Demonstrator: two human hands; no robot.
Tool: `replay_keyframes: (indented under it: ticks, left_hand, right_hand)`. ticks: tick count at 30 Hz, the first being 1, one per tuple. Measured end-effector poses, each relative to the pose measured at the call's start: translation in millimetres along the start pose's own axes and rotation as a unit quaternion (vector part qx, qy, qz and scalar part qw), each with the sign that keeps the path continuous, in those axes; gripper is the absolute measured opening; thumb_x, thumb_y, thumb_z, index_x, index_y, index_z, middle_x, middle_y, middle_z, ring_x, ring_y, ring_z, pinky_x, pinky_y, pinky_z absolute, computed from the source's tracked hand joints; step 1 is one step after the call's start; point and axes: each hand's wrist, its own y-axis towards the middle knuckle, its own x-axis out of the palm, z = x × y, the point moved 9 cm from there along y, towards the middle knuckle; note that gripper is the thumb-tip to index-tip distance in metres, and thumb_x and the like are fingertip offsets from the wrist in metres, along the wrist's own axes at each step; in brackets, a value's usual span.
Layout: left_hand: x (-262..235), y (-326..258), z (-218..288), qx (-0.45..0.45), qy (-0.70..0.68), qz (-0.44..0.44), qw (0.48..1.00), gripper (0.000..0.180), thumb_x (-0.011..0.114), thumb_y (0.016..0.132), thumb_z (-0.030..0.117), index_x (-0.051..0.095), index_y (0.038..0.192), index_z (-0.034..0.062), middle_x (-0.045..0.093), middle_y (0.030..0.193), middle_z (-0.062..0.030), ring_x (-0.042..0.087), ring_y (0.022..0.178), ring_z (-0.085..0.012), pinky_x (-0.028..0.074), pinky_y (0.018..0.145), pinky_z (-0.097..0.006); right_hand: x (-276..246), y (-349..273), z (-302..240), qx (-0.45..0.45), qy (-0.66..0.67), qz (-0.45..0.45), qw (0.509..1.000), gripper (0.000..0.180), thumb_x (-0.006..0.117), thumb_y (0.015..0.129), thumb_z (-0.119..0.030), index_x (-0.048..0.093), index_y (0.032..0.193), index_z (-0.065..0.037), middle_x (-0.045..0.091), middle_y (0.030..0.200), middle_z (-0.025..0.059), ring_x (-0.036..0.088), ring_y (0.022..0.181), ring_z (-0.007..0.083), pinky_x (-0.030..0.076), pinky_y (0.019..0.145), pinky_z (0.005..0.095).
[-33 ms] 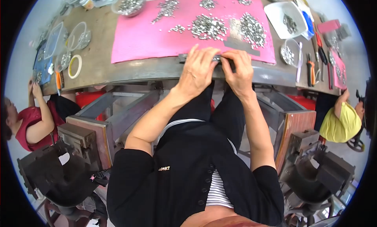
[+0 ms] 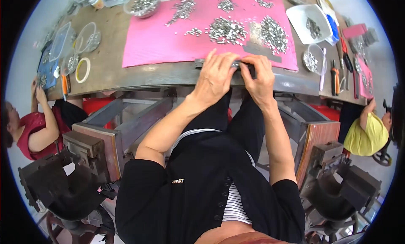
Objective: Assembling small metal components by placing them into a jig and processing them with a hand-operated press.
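Observation:
My left hand (image 2: 213,79) and my right hand (image 2: 258,78) meet at the front edge of the table, their thumbs and fingertips closed on a narrow dark grey metal bar (image 2: 198,64). Its left end sticks out past my left fingers; the rest is mostly covered. Between my thumbs a bit of shiny metal (image 2: 235,64) shows, too small to make out. Just beyond lies a pink mat (image 2: 160,50) bearing piles of small silvery metal pieces (image 2: 228,31). A flat grey strip (image 2: 263,52) rests on the mat, beyond my right fingers.
Right of the mat are a white tray (image 2: 295,16), a clear cup of metal pieces (image 2: 311,60) and orange-handled pliers (image 2: 334,77). Leftward lie a tape roll (image 2: 82,70) and clear tubs (image 2: 88,37). Co-workers sit at left (image 2: 40,126) and right (image 2: 367,134).
The whole view has shifted slightly to the right. Both hands keep the same hold on the bar.

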Motion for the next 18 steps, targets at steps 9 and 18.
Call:
replay_keyframes:
  ticks: [9, 18]
  left_hand:
    - [-48, 23, -21, -0.033, -0.024, 0.013, 0.999, 0.030, 0.068, 0.091, 0.007, 0.062, 0.120, 0.0019, 0.067, 0.115, -0.0171, 0.064, 0.110, -0.0367, 0.049, 0.099, -0.045]
    - [-96, 65, -142, 0.000, 0.115, 0.020, 0.993, 0.033, 0.069, 0.090, 0.011, 0.067, 0.121, 0.0022, 0.066, 0.120, -0.0146, 0.059, 0.108, -0.0325, 0.048, 0.098, -0.043]
  right_hand:
    - [-4, 12, -17, -0.085, -0.054, -0.069, 0.993, 0.018, 0.074, 0.079, -0.002, 0.065, 0.093, -0.007, 0.064, 0.093, 0.0053, 0.061, 0.088, 0.0266, 0.043, 0.084, 0.0389]
    - [2, 17, -9, -0.048, -0.026, -0.126, 0.991, 0.021, 0.074, 0.077, 0.001, 0.062, 0.093, -0.007, 0.063, 0.092, 0.0065, 0.060, 0.088, 0.0268, 0.042, 0.082, 0.0386]
